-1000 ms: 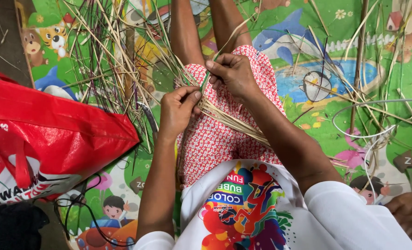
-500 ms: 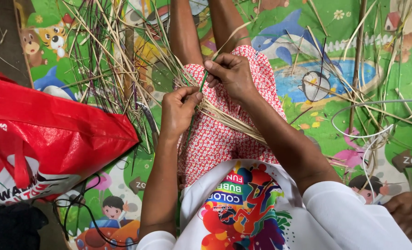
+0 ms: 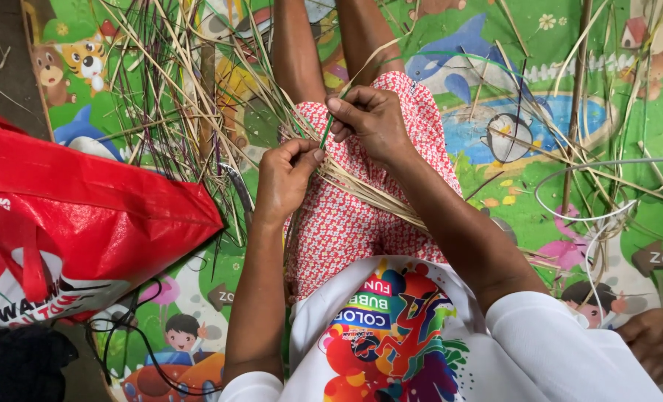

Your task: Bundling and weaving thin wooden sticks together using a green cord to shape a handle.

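A person sits on a bright cartoon-printed play mat (image 3: 540, 45), legs stretched away, working a bundle of pale straw strands (image 3: 368, 195) over the lap. The left hand (image 3: 287, 179) is clenched on the gathered strands at their crossing point, thumb pressed on top. The right hand (image 3: 372, 119), just beyond it and nearly touching, pinches a thin green strand (image 3: 325, 134) between thumb and fingertips. The bundle lies across the red-and-white floral skirt (image 3: 346, 223), running from the hands toward the near right, under the right forearm. More loose straw (image 3: 175, 82) fans out over the mat to the far left and far right. A red woven bag (image 3: 85, 201) sits at the left, touching the straw's edge. A black cable (image 3: 134, 342) trails beside it, near the bottom. Another person's hand (image 3: 655, 342) shows at the near right edge, well apart.
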